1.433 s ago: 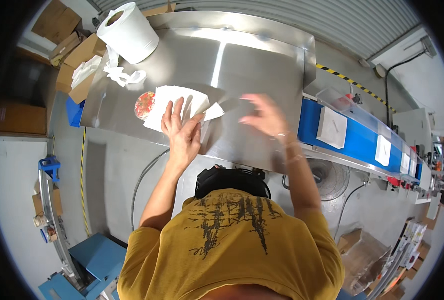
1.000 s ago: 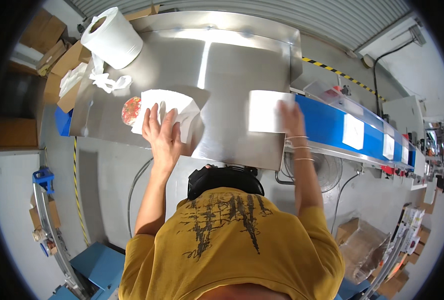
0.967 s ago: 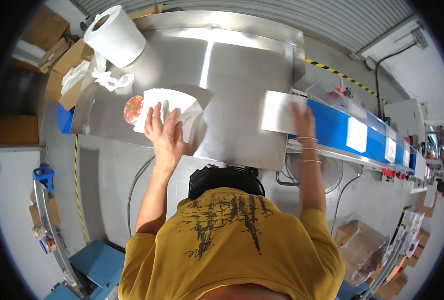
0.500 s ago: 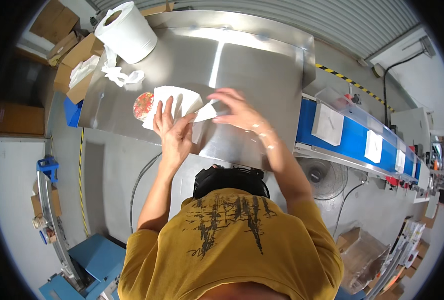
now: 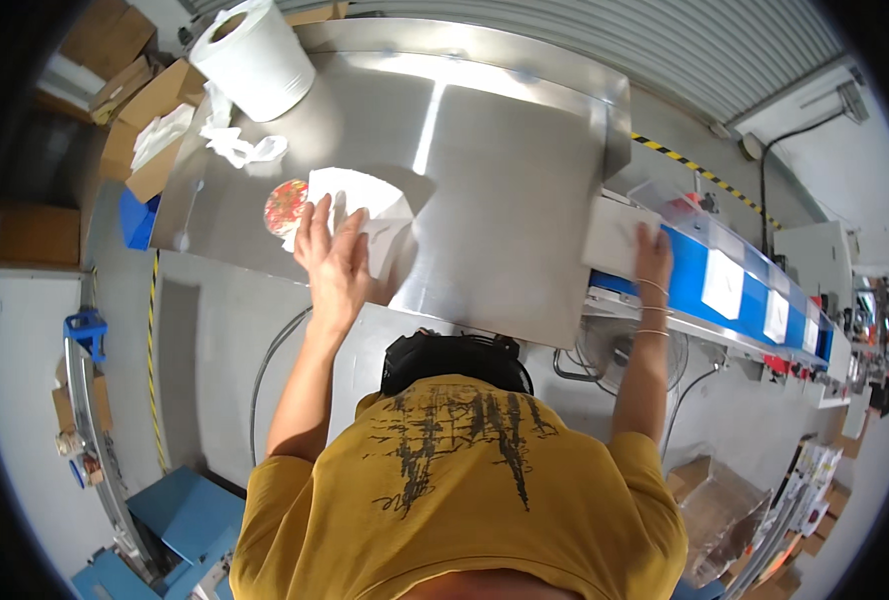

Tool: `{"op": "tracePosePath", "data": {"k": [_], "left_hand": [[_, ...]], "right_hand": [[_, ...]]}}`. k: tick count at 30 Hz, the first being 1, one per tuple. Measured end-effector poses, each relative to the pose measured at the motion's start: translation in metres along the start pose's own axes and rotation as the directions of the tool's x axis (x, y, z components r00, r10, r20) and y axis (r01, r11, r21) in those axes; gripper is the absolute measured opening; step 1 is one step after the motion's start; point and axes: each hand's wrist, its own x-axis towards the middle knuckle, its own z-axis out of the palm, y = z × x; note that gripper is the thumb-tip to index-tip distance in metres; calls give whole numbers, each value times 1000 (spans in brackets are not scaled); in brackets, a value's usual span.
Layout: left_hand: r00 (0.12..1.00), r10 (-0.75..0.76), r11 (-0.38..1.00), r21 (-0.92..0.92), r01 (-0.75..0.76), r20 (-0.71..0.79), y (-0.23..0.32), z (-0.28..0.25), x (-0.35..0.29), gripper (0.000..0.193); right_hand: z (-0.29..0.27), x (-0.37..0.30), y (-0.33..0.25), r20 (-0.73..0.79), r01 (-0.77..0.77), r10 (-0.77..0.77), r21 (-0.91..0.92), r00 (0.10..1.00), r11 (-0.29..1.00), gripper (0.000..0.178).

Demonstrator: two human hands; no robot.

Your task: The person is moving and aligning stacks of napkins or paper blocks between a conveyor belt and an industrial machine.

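My left hand (image 5: 335,262) lies over a fanned stack of white flat pieces (image 5: 377,192), its fingers stretched and spread. A round red patterned piece (image 5: 287,207) shows beside the stack on the left. At the right edge of the metal table, my right hand (image 5: 655,258) holds the right side of a flat white square packet (image 5: 617,238). That packet overlaps the near end of the blue conveyor belt (image 5: 687,262). The right fingers are slightly blurred, and the packet partly hides the thumb. Farther down the belt lies another white packet (image 5: 722,284), with more beyond it.
A large white roll (image 5: 270,75) with a loose white strip (image 5: 245,150) stands at the metal table's (image 5: 505,190) far left. An open cardboard box (image 5: 155,140) is beside it. A clear guard (image 5: 735,240) borders the belt; a floor fan (image 5: 615,350) stands below.
My right hand has moved from beside the fanned stack to the white packet at the belt's near end. My left hand stays on the stack. The packets on the belt have shifted.
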Motion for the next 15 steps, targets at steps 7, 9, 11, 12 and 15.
{"op": "tracePosePath", "data": {"k": [7,9,11,12,15], "left_hand": [[1000,12,999,-42,-12,13,4,-3,0,33],[999,33,998,-56,-32,19,3,-5,0,30],[998,51,997,-67,-49,28,4,-6,4,29],[997,62,996,-74,-59,35,4,-8,6,28],[998,61,997,-51,-60,32,-1,-10,10,24]], "right_hand": [[-32,5,-169,146,266,-292,173,945,948,51],[-8,-1,-244,317,309,-550,570,773,761,56],[21,-9,-297,539,-28,-538,722,648,691,57],[39,-9,-308,528,-78,-613,791,588,607,57],[82,-12,-303,128,615,-807,583,576,531,52]]}}
